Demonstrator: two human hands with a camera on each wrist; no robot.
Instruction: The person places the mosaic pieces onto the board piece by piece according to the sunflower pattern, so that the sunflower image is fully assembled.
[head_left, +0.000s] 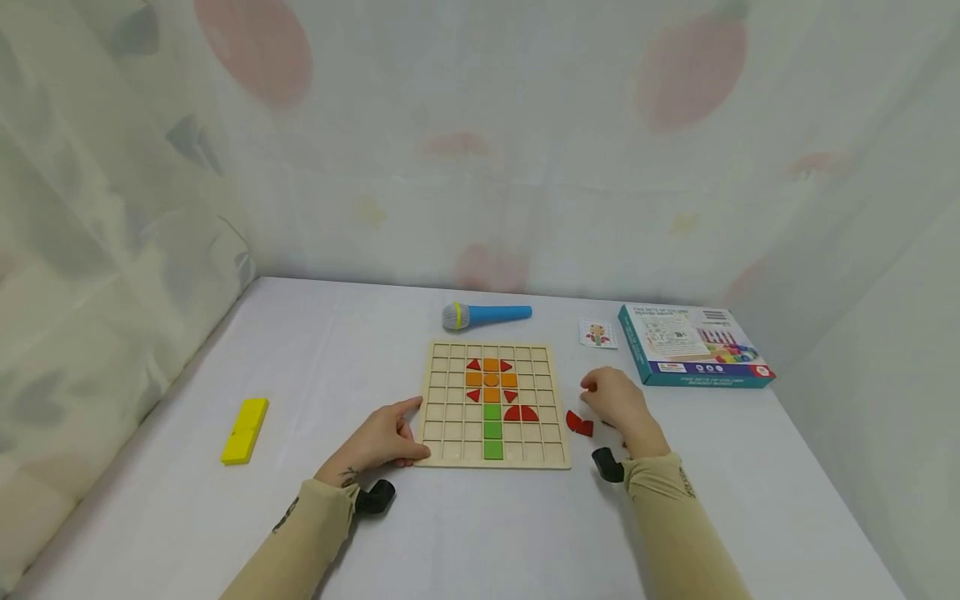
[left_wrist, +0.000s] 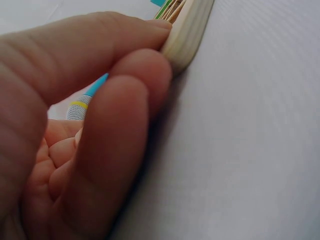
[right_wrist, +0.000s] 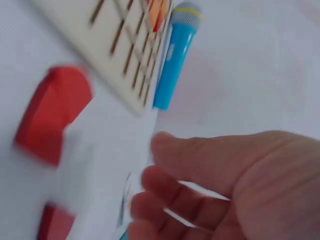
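A wooden grid board (head_left: 450,433) lies in the middle of the table, with orange squares (head_left: 491,365), green squares (head_left: 492,429), red triangles (head_left: 473,396) and two red quarter-round pieces (head_left: 521,413) in its cells. My left hand (head_left: 378,437) holds the board's near left corner; in the left wrist view the thumb (left_wrist: 135,30) lies over the corner, the other fingers curled beside it. To the right of the board, my right hand (head_left: 618,404) is above the table, its fingers loosely bent around nothing. Loose red pieces (right_wrist: 55,115) lie near it, one partly under the hand.
A blue toy microphone (head_left: 491,314) lies behind the board. At the back right are a small picture card (head_left: 597,333) and a flat toy box (head_left: 693,346). Yellow blocks (head_left: 245,431) lie on the left. Curtains hang behind and beside the table.
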